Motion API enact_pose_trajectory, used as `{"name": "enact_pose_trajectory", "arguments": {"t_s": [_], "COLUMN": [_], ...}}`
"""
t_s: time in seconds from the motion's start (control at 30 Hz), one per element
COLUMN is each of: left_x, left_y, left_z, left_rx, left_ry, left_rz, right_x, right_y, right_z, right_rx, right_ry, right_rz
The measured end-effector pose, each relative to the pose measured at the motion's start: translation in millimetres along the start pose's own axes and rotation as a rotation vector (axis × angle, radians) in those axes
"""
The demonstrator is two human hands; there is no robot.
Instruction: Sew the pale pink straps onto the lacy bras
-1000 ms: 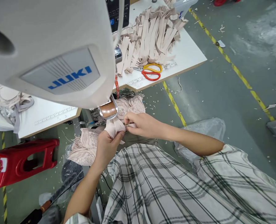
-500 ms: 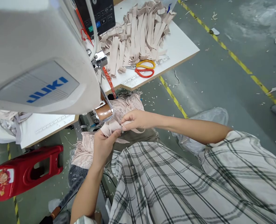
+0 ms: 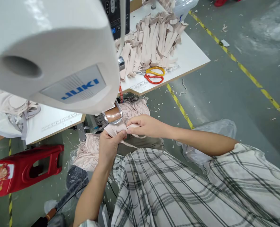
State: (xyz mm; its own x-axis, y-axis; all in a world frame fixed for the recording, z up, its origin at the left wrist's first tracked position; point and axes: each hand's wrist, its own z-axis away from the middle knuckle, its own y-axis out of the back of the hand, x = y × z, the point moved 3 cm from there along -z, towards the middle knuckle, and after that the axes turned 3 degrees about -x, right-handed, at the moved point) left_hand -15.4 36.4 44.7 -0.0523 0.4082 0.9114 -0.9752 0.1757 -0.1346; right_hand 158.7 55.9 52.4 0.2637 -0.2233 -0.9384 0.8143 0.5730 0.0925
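Note:
My left hand (image 3: 108,145) pinches a pale pink fabric band (image 3: 115,129) just below the sewing machine head (image 3: 83,69), thumb on top. Close against it, the fingers of my right hand (image 3: 148,126) are closed on a narrow strip (image 3: 133,126) of the same pale pink fabric. The hands nearly meet, and a thin tail of fabric hangs beneath them. Pale pink lace garment parts that look like bra pieces lie on both sides: one lace part (image 3: 89,151) at lower left, another lace part (image 3: 137,107) behind my right hand. The needle area is hidden by the machine head.
A pile of beige fabric strips (image 3: 151,37) lies on the white table (image 3: 194,53), with red-and-yellow-handled scissors (image 3: 154,75) at its front. More garments (image 3: 17,110) are at left. A red plastic stool (image 3: 26,170) and a clear plastic bag (image 3: 215,130) are on the floor.
The view has shifted, so the machine head appears farther right. My hands stay together at the fabric; the band looks flatter between them, both hands still gripping.

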Motion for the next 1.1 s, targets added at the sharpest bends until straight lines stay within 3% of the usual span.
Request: {"name": "enact_pose_trajectory", "arguments": {"t_s": [0.13, 0.23, 0.33, 0.43, 0.53, 0.63, 0.7, 0.77, 0.93, 1.1], "left_x": [-1.1, -18.7, -34.3, -22.6, 6.8, 19.5, 15.2, 9.4, 11.0, 18.8], "left_y": [10.6, 24.6, 22.3, 16.4, 28.9, 48.5, 59.7, 69.0, 74.4, 62.8], "left_z": [14.5, 27.9, 35.1, 33.9, 27.4, 13.7, -0.1, -14.3, -34.9, -29.2], "left_rx": [0.086, 0.189, 0.106, 0.045, 0.099, 0.042, -0.055, -0.122, -0.169, -0.133], "left_ry": [-0.053, -0.218, -0.309, -0.416, -0.703, -0.892, -0.889, -0.821, -0.742, -0.858], "left_rz": [-0.075, -0.023, 0.055, -0.037, -0.216, -0.701, -1.027, -1.198, -1.209, -1.262], "right_x": [-15.8, -33.2, -58.2, -81.2, -91.5, -89.2, -85.6, -83.8, -80.4, -58.8], "right_y": [8.3, 17.5, 19.6, 17.9, 23.0, 30.3, 32.3, 33.1, 36.6, 37.6], "right_z": [-5.2, -12.4, -21.2, -32.1, -46.3, -57.4, -60.8, -62.0, -62.9, -54.5], "right_rx": [-0.046, -0.124, -0.27, -0.416, -0.328, -0.166, -0.141, -0.142, -0.135, -0.029], "right_ry": [0.082, 0.065, 0.054, 0.126, 0.266, 0.332, 0.341, 0.349, 0.341, 0.436], "right_rz": [0.032, -0.075, -0.106, 0.091, 0.405, 0.62, 0.671, 0.667, 0.636, 0.69]}}
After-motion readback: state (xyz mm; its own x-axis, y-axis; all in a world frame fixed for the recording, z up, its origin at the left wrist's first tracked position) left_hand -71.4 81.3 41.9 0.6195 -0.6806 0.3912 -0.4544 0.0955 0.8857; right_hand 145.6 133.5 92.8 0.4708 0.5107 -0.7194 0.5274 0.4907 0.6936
